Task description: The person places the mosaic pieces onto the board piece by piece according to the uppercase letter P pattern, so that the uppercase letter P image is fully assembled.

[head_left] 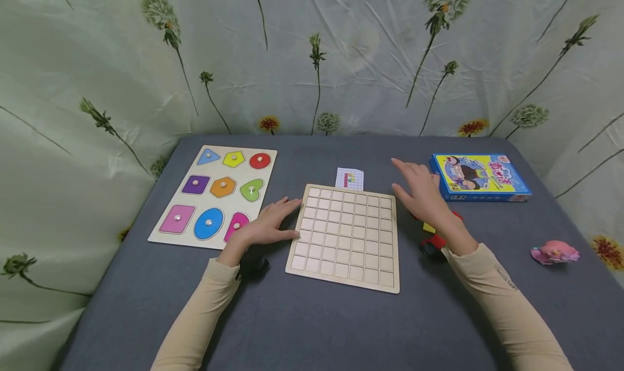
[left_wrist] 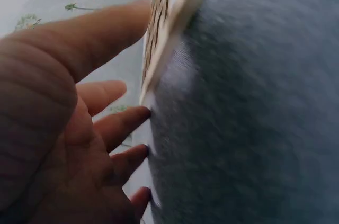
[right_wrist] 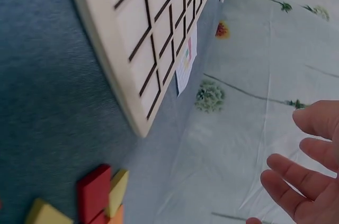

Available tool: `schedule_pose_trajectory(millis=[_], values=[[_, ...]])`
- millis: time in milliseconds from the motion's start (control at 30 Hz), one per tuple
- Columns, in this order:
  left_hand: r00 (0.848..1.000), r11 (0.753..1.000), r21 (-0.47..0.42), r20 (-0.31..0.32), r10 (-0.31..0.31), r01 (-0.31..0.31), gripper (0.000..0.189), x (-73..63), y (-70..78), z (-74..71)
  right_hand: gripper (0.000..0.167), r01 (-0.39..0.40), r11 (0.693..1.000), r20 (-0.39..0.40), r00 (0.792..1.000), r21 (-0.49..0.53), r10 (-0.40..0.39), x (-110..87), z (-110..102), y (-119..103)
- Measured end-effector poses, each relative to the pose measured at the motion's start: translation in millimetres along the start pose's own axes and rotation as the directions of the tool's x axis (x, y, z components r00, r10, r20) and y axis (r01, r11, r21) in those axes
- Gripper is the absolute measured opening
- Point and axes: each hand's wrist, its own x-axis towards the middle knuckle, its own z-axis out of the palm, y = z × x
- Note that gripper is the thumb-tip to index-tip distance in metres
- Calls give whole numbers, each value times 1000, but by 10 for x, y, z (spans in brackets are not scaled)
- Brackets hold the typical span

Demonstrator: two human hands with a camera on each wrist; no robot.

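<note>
A square wooden grid board (head_left: 342,235) with rows of pale square cells lies in the middle of the table. My left hand (head_left: 267,223) is at its left edge, thumb tip right at the rim and fingers extended. In the left wrist view the thumb overlaps the side of the board. Above the table, right of the board, my right hand (head_left: 420,189) hovers with fingers spread and holds nothing. Beneath that wrist lie red and yellow blocks (right_wrist: 94,195), partly hidden in the head view. A small printed card (head_left: 349,179) with a coloured grid pattern sits behind the board's far edge.
A wooden knob puzzle (head_left: 192,196) with coloured shapes lies at the left, partly under my left hand. A blue and yellow box (head_left: 480,177) rests at the back right. Nearer the right edge is a pink toy (head_left: 554,252). A flowered curtain (head_left: 273,62) hangs behind the table.
</note>
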Motion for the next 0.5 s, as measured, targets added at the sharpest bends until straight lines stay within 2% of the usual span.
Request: schedule_pose_trajectory(millis=[200, 367, 500], values=[[999, 1000, 5, 37, 27, -27, 85, -53, -26, 4, 43, 33, 999, -15, 999, 32, -33, -125, -2, 125], [994, 994, 55, 59, 88, -91, 93, -93, -32, 5, 35, 18, 996, 86, 996, 82, -25, -235, 14, 301], [992, 992, 57, 69, 108, -112, 99, -112, -45, 15, 33, 2, 995, 148, 989, 100, -17, -293, 7, 419]])
